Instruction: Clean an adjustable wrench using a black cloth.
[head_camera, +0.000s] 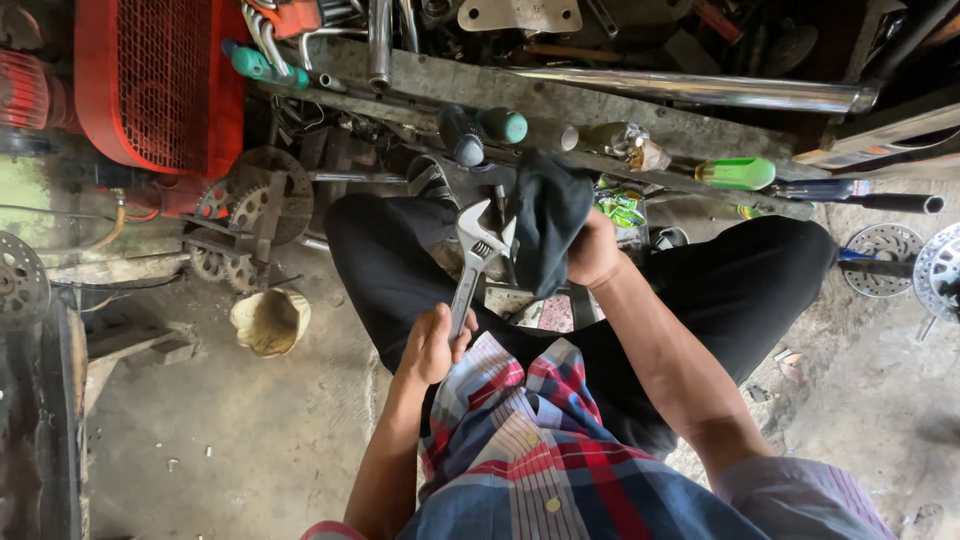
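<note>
My left hand grips the handle of a silver adjustable wrench, which points up and away with its jaws at the top. A dark cloth is bunched in my right hand and pressed against the wrench's head. Both hands are held above my lap, between my knees in black trousers. A checked red and blue shirt fills the bottom of the view.
A red mesh-fronted machine stands at the upper left, with sprockets and a small yellowish bowl on the concrete floor below. A plank with green-handled screwdrivers and a chrome pipe lies ahead. Brake discs sit at right.
</note>
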